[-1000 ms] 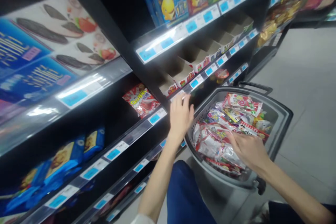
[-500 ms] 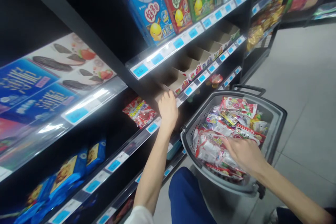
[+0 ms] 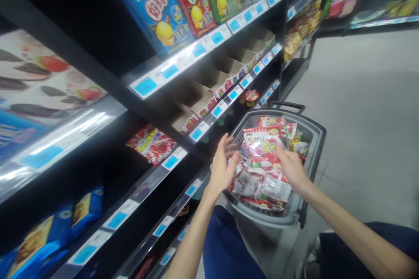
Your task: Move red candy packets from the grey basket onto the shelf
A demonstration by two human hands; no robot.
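Over the grey shopping basket point(image 3: 317, 157), my right hand point(image 3: 293, 168) pinches the right edge of a red and white candy bag point(image 3: 262, 150), its printed front facing up. My left hand point(image 3: 224, 168) is by the basket's left rim, fingers apart and slightly blurred, with nothing in it. Several more candy bags point(image 3: 250, 183) lie heaped in the basket beneath the held one. Up and left of the basket stand open cardboard display boxes point(image 3: 199, 98) on a shelf, their insides bare where I can see them.
A red gummy bag point(image 3: 151, 144) lies on the shelf at left. Blue packets point(image 3: 87, 209) sit lower left. Boxed snacks point(image 3: 193, 0) stand on the upper shelf. Shelf edges with price tags point(image 3: 172, 162) run along my left. Grey floor point(image 3: 360, 96) lies to the right.
My left hand has left the display box and come down to the basket, now open. My right hand has lifted a candy bag from the heap. The view has shifted right.
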